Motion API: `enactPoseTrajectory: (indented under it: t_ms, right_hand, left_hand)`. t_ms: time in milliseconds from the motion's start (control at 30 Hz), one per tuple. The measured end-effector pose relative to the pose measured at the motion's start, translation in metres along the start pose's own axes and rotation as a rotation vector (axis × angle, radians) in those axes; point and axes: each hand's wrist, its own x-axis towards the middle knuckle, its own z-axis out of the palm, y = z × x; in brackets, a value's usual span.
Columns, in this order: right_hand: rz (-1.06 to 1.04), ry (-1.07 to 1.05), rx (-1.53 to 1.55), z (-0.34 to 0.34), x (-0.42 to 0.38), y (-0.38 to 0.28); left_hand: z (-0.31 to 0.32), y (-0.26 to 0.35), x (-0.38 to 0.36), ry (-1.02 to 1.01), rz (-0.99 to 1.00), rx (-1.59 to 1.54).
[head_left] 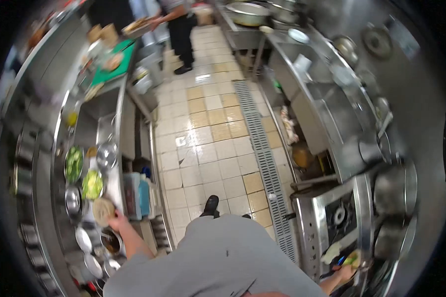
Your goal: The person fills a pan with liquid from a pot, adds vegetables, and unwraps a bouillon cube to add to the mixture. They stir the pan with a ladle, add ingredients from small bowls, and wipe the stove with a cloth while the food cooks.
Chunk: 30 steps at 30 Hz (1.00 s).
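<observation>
My left hand (pixel 117 221) is over the left counter, its fingers closed on the right rim of a round beige bowl (pixel 102 212). Right above that bowl is a dish of cut light-green vegetables (pixel 92 184), and a pot of dark liquid (pixel 111 241) is just below. Off to the right, my right hand (pixel 346 272) is closed at the front of the stove (pixel 339 218). Beside its fingers are a small dish with yellow and green contents (pixel 353 258) and a pale crumpled cloth (pixel 331 253); I cannot tell what this hand grips.
A co-worker (pixel 179 29) stands at the far end holding a tray (pixel 138 28). A tiled floor (pixel 208 148) with a drain grate (pixel 257 133) runs between the counters. Metal sinks (pixel 332 106) line the right side. A green cutting board (pixel 115 62) lies on the left counter.
</observation>
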Motion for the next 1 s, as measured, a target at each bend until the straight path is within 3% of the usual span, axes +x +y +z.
enactPoseTrajectory:
  t_ms: [33,67,167,233,267,333,367,400,433,500,533,600,633,667,800,867,900,967,1000]
  right_hand:
    - [0.007,0.018,-0.007,-0.009,0.003,0.024]
    - [0.022,0.025,-0.016,-0.02,-0.006,0.029]
    - [0.048,0.024,-0.022,-0.036,-0.025,0.04]
    - [0.31,-0.013,-0.143,-0.063,-0.047,-0.002]
    - [0.315,-0.001,-0.148,-0.068,-0.041,0.011]
    - [0.046,0.061,-0.33,-0.074,-0.059,0.059]
    - [-0.144,0.096,-0.237,-0.076,-0.076,0.045]
    - [-0.03,-0.02,-0.032,-0.084,-0.088,0.031]
    - [0.105,-0.11,0.162,-0.092,-0.1,0.002]
    - [0.105,0.018,-0.163,-0.114,-0.109,-0.026]
    - [0.318,-0.033,-0.091,-0.131,-0.111,-0.052]
    - [0.053,0.184,-0.191,-0.127,-0.116,0.021]
    - [0.213,0.101,-0.111,-0.142,-0.115,0.007]
    - [0.353,0.003,-0.008,-0.158,-0.111,-0.015]
    - [0.448,-0.044,-0.076,-0.173,-0.094,-0.021]
    - [0.278,0.017,-0.146,-0.168,-0.092,0.002]
    - [0.35,-0.003,-0.175,-0.166,-0.087,0.004]
    - [0.353,0.024,-0.172,-0.143,-0.083,0.038]
    - [0.345,0.051,-0.164,-0.134,-0.082,0.049]
  left_hand:
    - [-0.028,0.028,-0.023,-0.039,-0.027,0.188]
    - [0.019,-0.019,0.011,-0.03,0.037,0.078]
    - [0.002,0.008,-0.019,-0.036,-0.089,0.192]
    - [0.0,0.015,-0.04,-0.076,-0.106,0.223]
    - [0.0,0.017,-0.052,-0.107,-0.1,0.246]
    - [0.007,0.029,-0.069,-0.184,-0.036,0.286]
    - [0.015,0.043,-0.077,-0.234,0.042,0.302]
    - [0.023,0.067,-0.086,-0.284,0.151,0.305]
    - [0.033,0.099,-0.098,-0.342,0.291,0.296]
    - [0.055,0.163,-0.132,-0.531,0.465,0.104]
    - [0.066,0.194,-0.157,-0.7,0.433,-0.076]
    - [0.08,0.24,-0.211,-1.031,0.231,-0.358]
    - [0.082,0.256,-0.238,-1.143,0.163,-0.4]
    - [0.086,0.269,-0.259,-1.222,0.131,-0.409]
    - [0.08,0.304,-0.348,-1.494,0.15,-0.337]
    - [0.089,0.316,-0.383,-1.716,0.262,-0.228]
    - [0.089,0.318,-0.402,-1.718,0.272,-0.218]
    - [0.087,0.323,-0.445,-1.74,0.538,0.083]
    - [0.079,0.325,-0.461,-1.741,0.546,0.088]
